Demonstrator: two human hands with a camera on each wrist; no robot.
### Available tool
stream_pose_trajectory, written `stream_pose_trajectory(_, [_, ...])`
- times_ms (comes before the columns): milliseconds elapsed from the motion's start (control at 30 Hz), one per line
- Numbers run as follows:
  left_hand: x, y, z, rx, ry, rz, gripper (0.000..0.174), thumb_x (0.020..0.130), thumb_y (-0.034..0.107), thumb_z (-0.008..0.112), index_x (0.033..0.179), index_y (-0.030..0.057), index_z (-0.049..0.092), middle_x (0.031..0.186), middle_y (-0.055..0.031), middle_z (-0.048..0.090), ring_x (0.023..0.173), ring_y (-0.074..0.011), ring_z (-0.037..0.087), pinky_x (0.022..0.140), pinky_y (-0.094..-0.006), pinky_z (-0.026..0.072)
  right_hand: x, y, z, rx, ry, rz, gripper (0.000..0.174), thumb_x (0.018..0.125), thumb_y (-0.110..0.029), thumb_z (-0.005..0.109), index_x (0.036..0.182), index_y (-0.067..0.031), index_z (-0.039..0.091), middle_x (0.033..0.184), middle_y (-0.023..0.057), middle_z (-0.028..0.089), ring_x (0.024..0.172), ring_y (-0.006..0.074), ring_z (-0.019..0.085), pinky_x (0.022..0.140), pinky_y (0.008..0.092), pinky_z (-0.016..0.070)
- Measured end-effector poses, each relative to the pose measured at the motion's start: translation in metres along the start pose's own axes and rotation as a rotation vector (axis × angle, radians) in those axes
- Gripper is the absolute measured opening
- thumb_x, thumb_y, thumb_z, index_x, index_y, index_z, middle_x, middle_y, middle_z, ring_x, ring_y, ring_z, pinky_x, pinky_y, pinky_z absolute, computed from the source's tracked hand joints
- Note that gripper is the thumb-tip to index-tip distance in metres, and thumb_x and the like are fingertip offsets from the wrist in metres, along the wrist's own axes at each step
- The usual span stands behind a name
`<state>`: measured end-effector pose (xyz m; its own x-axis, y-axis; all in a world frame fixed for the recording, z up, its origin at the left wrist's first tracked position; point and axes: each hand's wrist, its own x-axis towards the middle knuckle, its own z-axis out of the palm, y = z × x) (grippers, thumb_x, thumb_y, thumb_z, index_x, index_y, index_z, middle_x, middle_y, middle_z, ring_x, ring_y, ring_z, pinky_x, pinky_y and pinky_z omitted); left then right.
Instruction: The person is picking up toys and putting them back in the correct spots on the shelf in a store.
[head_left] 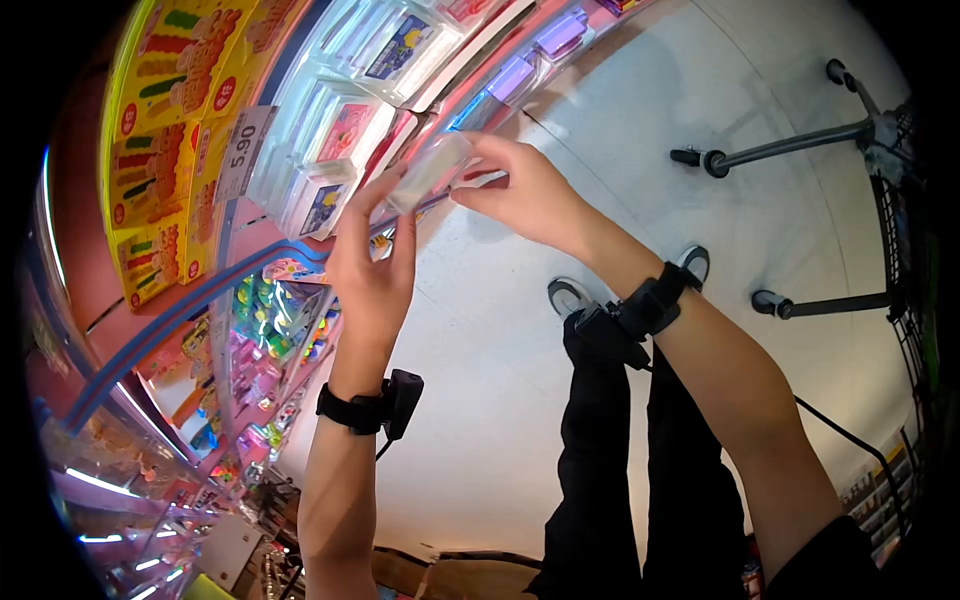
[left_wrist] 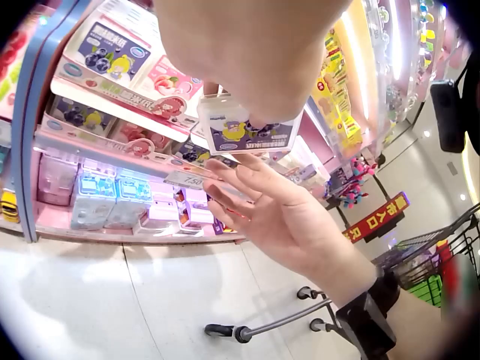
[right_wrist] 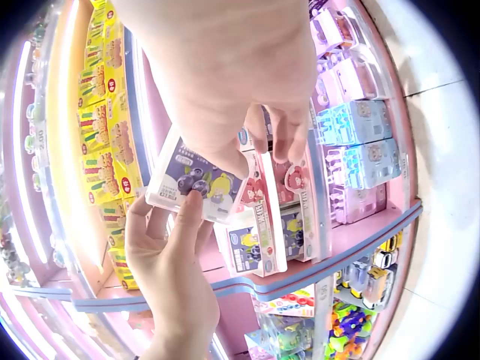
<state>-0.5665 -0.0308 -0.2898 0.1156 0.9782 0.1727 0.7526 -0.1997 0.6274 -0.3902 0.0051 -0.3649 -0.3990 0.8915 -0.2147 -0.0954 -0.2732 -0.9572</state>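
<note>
My left hand grips a flat, clear-white plastic box in front of the shelf. The box's purple label shows blueberries and a yellow cartoon figure, and the left thumb presses on it. My right hand is at the far end of the box, its fingertips right at the edge. In the left wrist view the fingers of that right hand are loosely extended beside the box. Similar blueberry and peach boxes stand in display cartons just behind.
Yellow snack packs line the upper shelf by a 5.90 price tag. Purple and blue boxed items sit along the shelf rail. A wheeled cart stands on the pale floor to the right. Colourful toys hang lower down.
</note>
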Motion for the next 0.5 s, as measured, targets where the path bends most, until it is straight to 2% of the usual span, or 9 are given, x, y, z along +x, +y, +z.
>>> stream_pose_trajectory(33, [0.000, 0.007, 0.002, 0.060, -0.023, 0.129, 0.029, 0.082, -0.006, 0.070, 0.109, -0.0005, 0.062, 0.110, -0.0148, 0.067, 0.107, -0.0313, 0.066, 0.095, -0.0393, 0.0523, -0.004, -0.006, -0.003, -0.001, -0.013, -0.033, 0.049, 0.085, -0.003, 0.069, 0.133, -0.0043, 0.058, 0.127, 0.0090, 0.064, 0.114, 0.0189, 0.060, 0.096, 0.0318, 0.0491])
stream_pose_trajectory(100, [-0.008, 0.006, 0.011, 0.061, -0.022, 0.229, 0.031, 0.077, -0.007, 0.070, 0.106, 0.0002, 0.062, 0.110, -0.0138, 0.066, 0.108, -0.0348, 0.064, 0.097, -0.0440, 0.0513, -0.008, -0.014, -0.010, 0.001, -0.040, -0.090, 0.051, 0.083, 0.001, 0.068, 0.133, -0.0046, 0.059, 0.130, 0.0100, 0.063, 0.119, 0.0204, 0.059, 0.099, 0.0326, 0.0476])
stream_pose_trajectory(133, [-0.013, 0.006, 0.017, 0.065, -0.025, 0.277, 0.032, 0.074, -0.007, 0.071, 0.105, 0.0006, 0.063, 0.110, -0.0133, 0.066, 0.109, -0.0365, 0.063, 0.098, -0.0463, 0.0507, -0.007, -0.012, -0.013, -0.044, -0.049, -0.119, 0.049, 0.080, 0.002, 0.071, 0.128, -0.0045, 0.062, 0.135, 0.0111, 0.061, 0.125, 0.0209, 0.056, 0.102, 0.0334, 0.0457])
stream_pose_trajectory(233, [-0.027, 0.001, 0.029, 0.037, 0.035, 0.288, 0.035, 0.071, -0.006, 0.071, 0.103, 0.0019, 0.063, 0.112, -0.0129, 0.065, 0.110, -0.0345, 0.062, 0.098, -0.0500, 0.0508, -0.004, -0.003, -0.020, -0.374, -0.056, -0.327, 0.045, 0.078, 0.001, 0.074, 0.122, -0.0046, 0.066, 0.136, 0.0112, 0.060, 0.125, 0.0191, 0.055, 0.102, 0.0332, 0.0459])
stream_pose_trajectory(367, [-0.042, 0.001, 0.035, 0.017, 0.086, 0.245, 0.035, 0.070, -0.002, 0.073, 0.103, 0.0040, 0.063, 0.116, -0.0128, 0.062, 0.109, -0.0334, 0.061, 0.102, -0.0507, 0.0487, -0.008, -0.007, -0.029, -0.285, -0.155, -0.210, 0.041, 0.078, 0.000, 0.074, 0.119, -0.0063, 0.068, 0.137, 0.0109, 0.059, 0.126, 0.0204, 0.055, 0.103, 0.0338, 0.0462])
stream_pose_trajectory(400, [-0.046, 0.002, 0.035, 0.025, 0.060, 0.191, 0.041, 0.073, -0.005, 0.072, 0.111, 0.0055, 0.061, 0.118, -0.0131, 0.061, 0.110, -0.0351, 0.061, 0.097, -0.0489, 0.0500, -0.008, -0.011, -0.031, -0.243, -0.215, -0.171, 0.042, 0.079, 0.001, 0.072, 0.120, -0.0067, 0.067, 0.137, 0.0107, 0.059, 0.126, 0.0215, 0.056, 0.103, 0.0341, 0.0465])
stream_pose_trajectory(500, [-0.063, 0.000, 0.036, 0.012, 0.114, 0.151, 0.043, 0.071, -0.005, 0.072, 0.111, 0.0074, 0.064, 0.117, -0.0122, 0.061, 0.112, -0.0344, 0.060, 0.094, -0.0465, 0.0508, -0.014, -0.026, -0.023, -0.001, -0.264, 0.071, 0.046, 0.082, 0.005, 0.068, 0.126, -0.0052, 0.063, 0.136, 0.0109, 0.059, 0.125, 0.0226, 0.057, 0.103, 0.0343, 0.0481])
